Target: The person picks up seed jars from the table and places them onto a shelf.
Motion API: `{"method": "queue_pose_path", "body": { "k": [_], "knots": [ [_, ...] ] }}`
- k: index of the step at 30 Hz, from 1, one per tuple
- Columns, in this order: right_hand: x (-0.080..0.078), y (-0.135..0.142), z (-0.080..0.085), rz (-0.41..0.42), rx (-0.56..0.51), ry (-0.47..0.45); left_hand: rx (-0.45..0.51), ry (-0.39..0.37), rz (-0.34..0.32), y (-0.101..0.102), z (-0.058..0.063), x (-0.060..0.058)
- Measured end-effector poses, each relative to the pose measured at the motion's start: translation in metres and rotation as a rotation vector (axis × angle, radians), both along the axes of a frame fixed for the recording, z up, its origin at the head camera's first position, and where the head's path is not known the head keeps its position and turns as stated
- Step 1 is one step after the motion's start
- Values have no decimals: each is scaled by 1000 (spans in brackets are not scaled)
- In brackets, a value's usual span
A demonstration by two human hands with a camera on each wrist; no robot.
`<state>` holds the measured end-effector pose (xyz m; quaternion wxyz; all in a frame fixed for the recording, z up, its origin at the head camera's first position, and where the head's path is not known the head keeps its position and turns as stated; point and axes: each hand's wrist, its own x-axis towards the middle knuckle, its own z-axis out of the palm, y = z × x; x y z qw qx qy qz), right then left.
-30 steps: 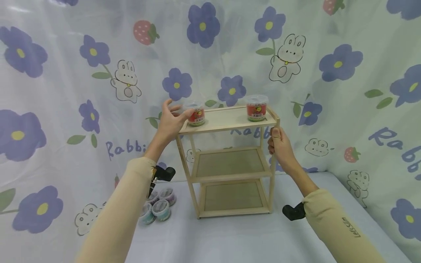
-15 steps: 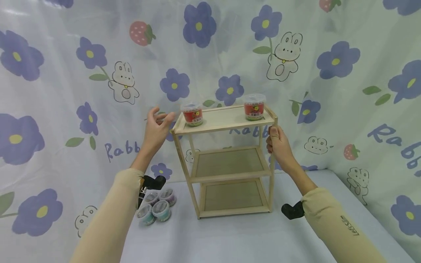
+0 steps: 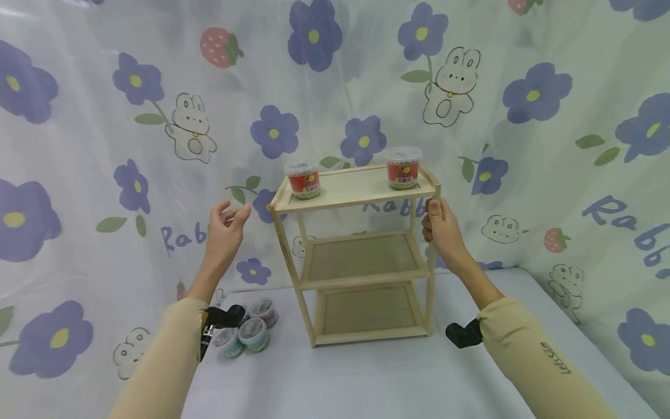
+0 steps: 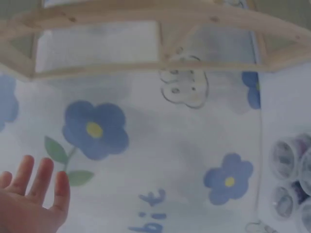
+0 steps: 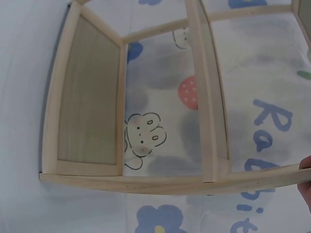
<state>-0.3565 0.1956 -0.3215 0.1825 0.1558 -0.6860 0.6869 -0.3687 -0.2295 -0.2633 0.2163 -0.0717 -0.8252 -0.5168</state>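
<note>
A three-tier wooden shelf stands upright on the table. My right hand grips its right front post near the top; in the right wrist view only part of that hand shows at the edge. Two clear-lidded tubs with red labels sit on the top tier, a left tub and a right tub. My left hand is in the air left of the shelf, fingers loosely bent and holding nothing. In the left wrist view the fingers of that hand are spread apart.
Several small lidded tubs with teal and purple sides are grouped on the white table, left of the shelf. Behind hangs a curtain printed with flowers and rabbits. The middle tier and bottom tier are bare panels.
My left hand has let go of the left tub on the top tier and moved left and down, away from the shelf. The right hand keeps its grip on the post.
</note>
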Motion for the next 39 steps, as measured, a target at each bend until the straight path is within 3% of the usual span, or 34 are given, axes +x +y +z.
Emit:
{"method": "queue_pose_path", "body": {
  "k": [6,15,22,31,39],
  "knots": [
    [0,-2,3,0,-9,16,-6,-52,82,-28,-25,3],
    [-3,-5,1,-1,-41,12,6,-158,204,-68,-75,7],
    [-1,-3,0,-16,-49,-2,-76,-222,287,-89,-103,8],
    [-3,-4,0,-11,-64,6,-21,-287,230,-109,-150,13],
    [-4,-5,0,-28,-50,13,-17,-367,268,-120,-194,17]
  ]
}}
